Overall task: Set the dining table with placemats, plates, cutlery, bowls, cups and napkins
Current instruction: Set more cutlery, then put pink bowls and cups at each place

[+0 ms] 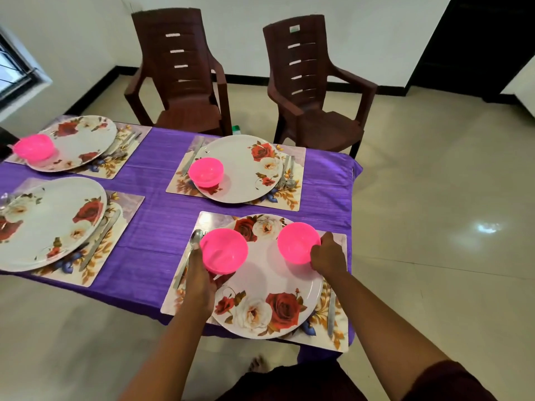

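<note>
Soft daylight; floor [489,228] glare; edge distortion

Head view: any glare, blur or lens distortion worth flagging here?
Head view: a bright glare patch on the floor tiles; wide-angle bending stretches the near-left plate and tilts the chairs; the far-left pink bowl looks soft; both hands and their bowls stay reasonably sharp, evenly lit.

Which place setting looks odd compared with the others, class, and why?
The nearest plate carries two pink bowls, one gripped by the left hand, the other by the right hand. The near-left plate has none, while both far plates have one each.
</note>
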### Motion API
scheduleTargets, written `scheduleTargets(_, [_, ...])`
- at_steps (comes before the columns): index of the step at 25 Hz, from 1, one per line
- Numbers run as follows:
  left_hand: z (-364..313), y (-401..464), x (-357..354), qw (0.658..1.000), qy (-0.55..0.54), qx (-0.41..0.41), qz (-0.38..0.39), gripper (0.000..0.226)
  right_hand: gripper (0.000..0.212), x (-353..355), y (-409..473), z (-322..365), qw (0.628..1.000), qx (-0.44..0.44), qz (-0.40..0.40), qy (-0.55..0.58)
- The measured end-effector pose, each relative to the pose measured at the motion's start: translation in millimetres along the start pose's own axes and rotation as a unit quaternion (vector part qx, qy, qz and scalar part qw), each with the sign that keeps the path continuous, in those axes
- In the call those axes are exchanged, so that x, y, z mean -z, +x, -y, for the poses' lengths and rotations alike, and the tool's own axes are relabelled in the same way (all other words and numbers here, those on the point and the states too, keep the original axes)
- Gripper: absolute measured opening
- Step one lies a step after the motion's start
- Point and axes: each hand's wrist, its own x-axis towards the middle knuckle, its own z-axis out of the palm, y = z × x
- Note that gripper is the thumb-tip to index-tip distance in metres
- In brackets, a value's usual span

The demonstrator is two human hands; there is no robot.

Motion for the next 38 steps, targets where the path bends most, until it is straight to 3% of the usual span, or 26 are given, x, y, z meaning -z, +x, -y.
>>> scheduleTargets(9, [1,6,5,0.997,-0.067,0.007,-0.03,0.076,0.027,-1,2,-14,0.997,0.026,-0.028,-0.061])
scheduleTargets(13, [-1,8,3,0.998,-0.063,-0.01,-0.003,0.069,0.025,-1,1,-15,0.994,0.047,-0.015,-0.093])
scheduleTargets(18, [-4,13,7,0.998,-0.064,0.007,-0.004,0.094,0.031,-3,0,-16,0.993,0.028,-0.034,-0.108])
scheduleTargets(21, [-6,15,9,0.997,-0.075,0.008,0.01,0.09,0.04,1,-7,-10,0.974,0.029,-0.164,-0.153])
scheduleTargets(23, [-8,12,9,0.996,-0.082,-0.006,0.027,0.088,0.025,1,-13,9,0.946,0.135,-0.264,-0.131])
scheduleTargets(24, [-10,11,9,0.995,-0.089,-0.015,0.035,0.085,0.016,-3,-16,22,0.934,0.197,-0.278,-0.109])
scheduleTargets(25, [-11,9,8,0.994,-0.097,-0.023,0.039,0.08,0.009,-7,-21,38,0.932,0.251,-0.25,-0.081])
scheduleTargets(27, [-13,6,4,0.994,-0.097,-0.019,0.036,0.077,0.009,-21,-31,72,0.944,0.306,-0.121,-0.005])
scheduleTargets(30, [-20,1,0,0.996,-0.082,0.009,0.045,0.084,0.027,-48,-46,110,0.951,0.301,0.042,0.047])
scheduleTargets(33, [-33,-7,19,0.993,-0.114,-0.007,0.007,0.049,0.024,-74,-63,132,0.939,0.335,0.066,0.029])
scheduleTargets(38, [-56,-17,65,0.991,-0.118,-0.052,-0.039,0.043,0.014,-110,-71,163,0.92,0.365,0.139,0.027])
